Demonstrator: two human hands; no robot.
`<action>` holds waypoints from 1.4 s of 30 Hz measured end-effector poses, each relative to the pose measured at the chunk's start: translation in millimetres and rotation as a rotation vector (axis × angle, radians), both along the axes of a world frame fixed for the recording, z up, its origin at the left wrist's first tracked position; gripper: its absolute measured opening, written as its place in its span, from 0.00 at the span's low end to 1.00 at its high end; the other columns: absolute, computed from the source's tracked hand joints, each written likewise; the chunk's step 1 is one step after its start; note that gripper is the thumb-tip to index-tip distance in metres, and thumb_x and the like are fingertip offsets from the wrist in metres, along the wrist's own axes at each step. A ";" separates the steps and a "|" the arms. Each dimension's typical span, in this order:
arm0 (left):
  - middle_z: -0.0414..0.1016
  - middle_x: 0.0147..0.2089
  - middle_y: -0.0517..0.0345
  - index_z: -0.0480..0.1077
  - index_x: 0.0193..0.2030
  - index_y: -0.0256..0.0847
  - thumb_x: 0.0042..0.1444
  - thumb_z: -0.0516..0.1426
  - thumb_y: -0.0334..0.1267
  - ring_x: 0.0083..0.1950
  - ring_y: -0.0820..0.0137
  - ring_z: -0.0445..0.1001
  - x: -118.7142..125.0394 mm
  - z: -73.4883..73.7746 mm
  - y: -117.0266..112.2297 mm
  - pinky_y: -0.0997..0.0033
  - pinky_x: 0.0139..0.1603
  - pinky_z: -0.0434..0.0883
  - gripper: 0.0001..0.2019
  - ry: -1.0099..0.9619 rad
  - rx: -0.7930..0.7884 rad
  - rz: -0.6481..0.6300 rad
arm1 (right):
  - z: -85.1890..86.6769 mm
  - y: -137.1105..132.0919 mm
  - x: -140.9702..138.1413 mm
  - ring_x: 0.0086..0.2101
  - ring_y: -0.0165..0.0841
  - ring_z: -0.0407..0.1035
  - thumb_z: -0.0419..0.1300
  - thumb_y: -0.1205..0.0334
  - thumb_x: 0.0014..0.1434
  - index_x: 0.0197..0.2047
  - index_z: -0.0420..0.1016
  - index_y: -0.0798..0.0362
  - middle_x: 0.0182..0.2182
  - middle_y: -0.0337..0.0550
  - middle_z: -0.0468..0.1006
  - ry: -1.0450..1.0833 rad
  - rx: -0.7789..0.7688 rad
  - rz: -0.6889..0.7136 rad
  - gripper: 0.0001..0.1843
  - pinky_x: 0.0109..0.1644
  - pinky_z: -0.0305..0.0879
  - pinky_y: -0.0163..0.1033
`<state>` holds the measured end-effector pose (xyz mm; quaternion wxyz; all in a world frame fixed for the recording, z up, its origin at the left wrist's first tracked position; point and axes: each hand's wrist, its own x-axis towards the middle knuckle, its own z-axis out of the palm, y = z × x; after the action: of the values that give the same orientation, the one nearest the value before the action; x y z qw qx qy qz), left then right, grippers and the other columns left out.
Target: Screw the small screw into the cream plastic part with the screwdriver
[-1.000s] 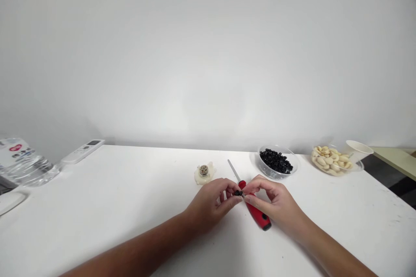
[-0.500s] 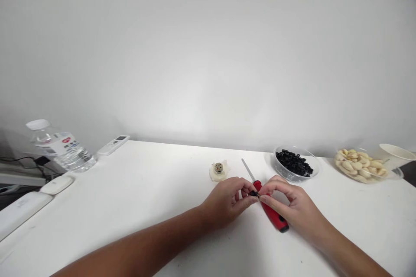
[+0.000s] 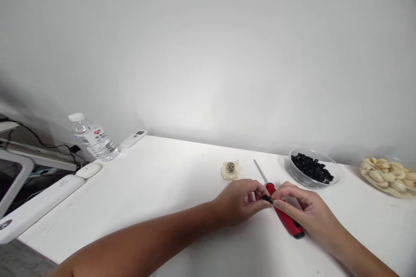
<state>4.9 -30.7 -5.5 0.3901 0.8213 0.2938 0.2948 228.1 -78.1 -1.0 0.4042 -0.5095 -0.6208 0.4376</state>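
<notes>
A: Status at the hands?

B: We have the left hand (image 3: 238,203) and right hand (image 3: 307,212) meeting low over the table (image 3: 169,169). Fingers closed on both sides. Together they pinch one small black part (image 3: 268,199), right thumb and index on one side, left fingertips on the other.

A: Where exactly is the part?

B: Between the two sets of fingertips, directly over the upper end of the handle of the red-handled screwdriver (image 3: 286,218). We can't tell if it touches the handle. The screwdriver lies flat under the hands, its steel shaft (image 3: 260,172) pointing toward the wall.

A: Can we identify the part?

B: Not reliably. Mostly hidden by the fingers, and too small in this view.

A: What's around it?

B: Just left of the shaft, a cream plastic piece (image 3: 230,174) with a round metal centre. Ahead and right, a clear bowl of black rings (image 3: 338,176), then a clear bowl of pale cream pieces (image 3: 390,196) near the table's right side. Far left, by the wall: a water bottle (image 3: 95,140) and a white remote (image 3: 133,139).
</notes>
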 end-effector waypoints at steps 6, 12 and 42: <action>0.81 0.41 0.55 0.78 0.46 0.39 0.64 0.61 0.43 0.35 0.72 0.74 1.8 7.3 -0.9 0.74 0.38 0.72 0.10 -0.020 -0.040 0.011 | 0.2 2.2 1.1 0.35 0.38 0.71 0.67 0.41 0.60 0.34 0.83 0.48 0.34 0.42 0.78 0.019 0.035 -0.018 0.18 0.41 0.65 0.43; 0.83 0.41 0.53 0.79 0.48 0.39 0.66 0.60 0.47 0.28 0.75 0.73 3.4 3.9 5.4 0.76 0.30 0.73 0.15 -0.045 -0.311 0.015 | 6.5 3.8 3.4 0.37 0.40 0.74 0.66 0.41 0.61 0.35 0.83 0.47 0.35 0.43 0.79 0.003 0.040 -0.022 0.18 0.45 0.67 0.44; 0.73 0.38 0.59 0.72 0.50 0.40 0.67 0.57 0.45 0.34 0.72 0.72 6.2 0.1 25.7 0.69 0.42 0.70 0.12 -0.287 -0.548 0.316 | 17.7 -19.9 43.1 0.35 0.41 0.73 0.56 0.52 0.67 0.56 0.77 0.42 0.44 0.45 0.81 -0.469 0.285 -0.379 0.17 0.38 0.67 0.43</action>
<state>11.1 -5.0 -5.4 0.5828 0.5806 0.4280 0.3742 271.2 -98.1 16.8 0.3917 -0.6411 -0.6462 0.1341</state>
